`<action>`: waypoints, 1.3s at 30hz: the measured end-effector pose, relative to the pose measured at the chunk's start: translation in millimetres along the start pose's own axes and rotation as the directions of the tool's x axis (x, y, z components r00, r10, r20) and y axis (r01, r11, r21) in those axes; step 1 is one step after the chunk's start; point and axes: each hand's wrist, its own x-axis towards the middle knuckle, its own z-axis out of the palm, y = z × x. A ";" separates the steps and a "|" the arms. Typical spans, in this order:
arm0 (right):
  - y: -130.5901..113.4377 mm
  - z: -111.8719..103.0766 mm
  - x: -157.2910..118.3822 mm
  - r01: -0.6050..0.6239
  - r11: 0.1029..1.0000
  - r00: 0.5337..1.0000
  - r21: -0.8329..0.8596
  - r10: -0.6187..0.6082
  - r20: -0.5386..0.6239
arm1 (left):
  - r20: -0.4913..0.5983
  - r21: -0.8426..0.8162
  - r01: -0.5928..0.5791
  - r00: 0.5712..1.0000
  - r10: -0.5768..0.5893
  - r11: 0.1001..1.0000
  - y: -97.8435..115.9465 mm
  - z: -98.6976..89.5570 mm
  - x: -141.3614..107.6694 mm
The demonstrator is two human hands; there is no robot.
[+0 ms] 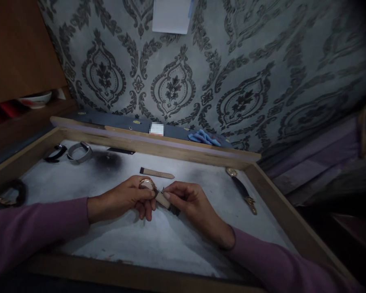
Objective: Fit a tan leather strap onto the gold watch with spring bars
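My left hand (137, 197) is closed around a wristwatch (147, 184) with a gold-coloured round case, the thumb lying along its lower side. A watch strap (164, 200), beige on the face toward me and dark at its far end, slants down to the right from the case. Whether it is joined to the case cannot be seen. My right hand (187, 199) pinches thumb and forefinger together beside the strap's upper end. Something small and thin shows at those fingertips, too small to name. Just beyond both hands, a loose strap piece (157, 173) lies flat on the white surface.
A shallow wooden tray (183, 147) with raised edges surrounds the work. Inside it are a watch with dark strap (240, 187) at right, a grey watch band (79, 152), a black strap (56, 153) and a dark bracelet (16, 192) at left. A blue cloth (203, 137) lies behind.
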 end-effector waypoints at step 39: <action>-14.7 -6.0 -8.1 0.170 0.932 0.985 -0.321 -0.168 0.037 | 0.005 -0.002 -0.011 1.000 0.011 1.000 -2.4 -3.1 0.5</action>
